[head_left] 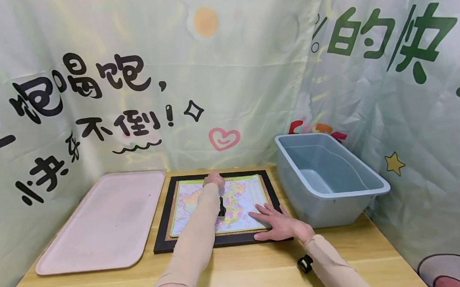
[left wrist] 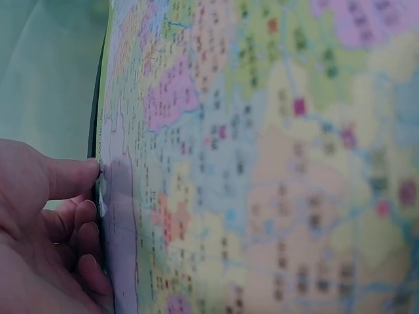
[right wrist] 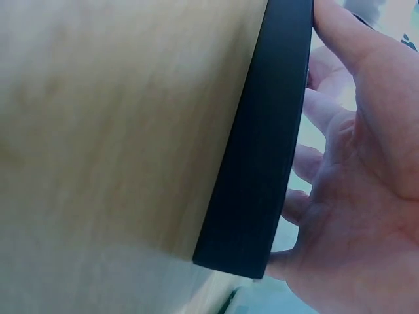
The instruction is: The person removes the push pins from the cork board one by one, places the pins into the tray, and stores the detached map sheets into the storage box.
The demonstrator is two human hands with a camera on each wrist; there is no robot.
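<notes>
A colourful printed map (head_left: 248,202) lies on a brown backing inside a black picture frame (head_left: 164,217) on the wooden table. My left hand (head_left: 215,179) reaches across it to the far edge. In the left wrist view, the left thumb (left wrist: 75,178) meets the edge of the map (left wrist: 196,144) and the other fingers curl against that side; what lies under them is hidden. My right hand (head_left: 277,223) rests with spread fingers over the near right corner of the map and frame. The right wrist view shows its palm (right wrist: 366,190) beside the black frame (right wrist: 265,144).
A pale pink tray (head_left: 102,222) lies left of the frame. At the right stands a blue-grey plastic tub (head_left: 333,207). Printed cloth (head_left: 242,74) hangs behind the table and along its sides.
</notes>
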